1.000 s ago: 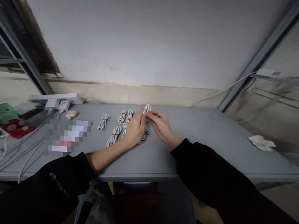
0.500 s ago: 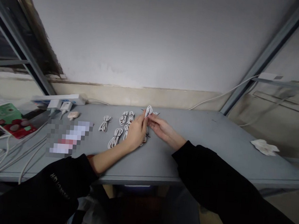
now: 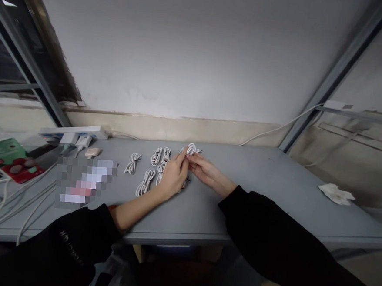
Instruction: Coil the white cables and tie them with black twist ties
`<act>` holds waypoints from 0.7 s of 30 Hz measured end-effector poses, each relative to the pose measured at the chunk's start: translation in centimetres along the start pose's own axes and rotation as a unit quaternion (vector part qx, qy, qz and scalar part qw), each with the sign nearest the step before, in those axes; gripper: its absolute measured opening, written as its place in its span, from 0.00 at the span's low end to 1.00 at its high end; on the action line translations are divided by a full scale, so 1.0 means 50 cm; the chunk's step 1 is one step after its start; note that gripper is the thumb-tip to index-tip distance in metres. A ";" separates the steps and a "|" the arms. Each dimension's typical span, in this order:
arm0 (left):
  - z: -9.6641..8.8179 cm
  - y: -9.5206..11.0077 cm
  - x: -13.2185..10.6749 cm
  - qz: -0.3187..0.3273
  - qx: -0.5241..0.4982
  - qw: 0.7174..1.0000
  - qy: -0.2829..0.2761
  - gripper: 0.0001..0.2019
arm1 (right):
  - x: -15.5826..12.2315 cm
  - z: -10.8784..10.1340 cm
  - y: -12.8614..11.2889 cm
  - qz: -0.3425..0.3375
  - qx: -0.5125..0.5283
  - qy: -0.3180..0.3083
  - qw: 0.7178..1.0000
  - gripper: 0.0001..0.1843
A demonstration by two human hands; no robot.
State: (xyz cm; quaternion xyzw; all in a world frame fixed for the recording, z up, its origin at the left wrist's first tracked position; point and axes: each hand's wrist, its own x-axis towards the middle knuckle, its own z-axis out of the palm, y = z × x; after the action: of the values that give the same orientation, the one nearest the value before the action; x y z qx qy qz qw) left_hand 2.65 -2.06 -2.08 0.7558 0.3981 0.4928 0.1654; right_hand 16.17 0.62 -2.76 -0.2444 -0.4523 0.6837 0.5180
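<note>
A coiled white cable (image 3: 191, 149) sits between my two hands, its loop standing up above the fingertips. My left hand (image 3: 175, 174) is closed around the lower part of the coil. From the right, my right hand (image 3: 207, 170) pinches the same coil with thumb and fingertips. Just beyond and beside my left hand lie several bundled white cables, among them one cable bundle (image 3: 146, 182) with a dark tie and another cable bundle (image 3: 156, 156) farther back. Some bundles are partly hidden behind my hands.
On the left are a lone cable bundle (image 3: 132, 163), a white power strip (image 3: 77, 131) with plugs, a pinkish case (image 3: 92, 152), a green and red package (image 3: 11, 160) and loose cables. A crumpled tissue (image 3: 336, 193) lies at the right of the grey table (image 3: 265, 209).
The whole view has tilted slightly, so the table appears lower. Both hands still hold the coil together, and its loop shows a little rounder.
</note>
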 end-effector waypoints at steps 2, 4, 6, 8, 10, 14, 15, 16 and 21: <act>-0.001 0.004 0.000 -0.005 -0.025 1.000 -0.007 0.21 | 0.001 -0.001 0.000 -0.002 -0.002 0.004 1.000 0.15; 0.000 0.003 0.001 -0.008 -0.044 0.999 0.000 0.20 | 0.001 -0.001 0.000 -0.007 -0.002 0.009 1.000 0.15; 0.003 -0.003 0.003 -0.010 -0.049 0.999 0.019 0.19 | 0.000 0.001 -0.001 -0.013 0.000 0.012 1.000 0.14; 0.006 -0.011 0.005 -0.014 -0.048 0.998 0.045 0.17 | -0.001 0.003 -0.003 -0.020 0.013 0.014 1.000 0.13; 0.007 -0.016 0.007 -0.015 -0.043 0.997 0.070 0.16 | -0.003 0.005 -0.006 -0.018 0.028 0.009 0.999 0.11; 0.001 -0.011 0.007 0.015 -0.045 0.993 0.111 0.11 | -0.003 0.005 -0.013 0.019 0.053 -0.010 0.998 0.08; -0.001 -0.007 0.007 0.032 -0.048 0.992 0.115 0.10 | -0.003 0.004 -0.015 0.029 0.058 -0.013 0.998 0.08; -0.003 -0.004 0.007 0.050 -0.049 0.990 0.119 0.09 | -0.002 0.004 -0.017 0.041 0.061 -0.017 0.997 0.08; -0.012 -0.001 0.008 0.116 -0.003 0.986 0.120 0.04 | -0.003 0.001 -0.029 0.086 0.069 -0.035 0.993 0.12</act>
State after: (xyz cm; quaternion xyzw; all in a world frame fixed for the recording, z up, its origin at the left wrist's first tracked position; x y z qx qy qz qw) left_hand 2.21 -1.81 -1.57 0.7317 0.3232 0.5971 0.0607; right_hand 16.89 0.53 -1.48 -0.2217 -0.3995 0.7632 0.4570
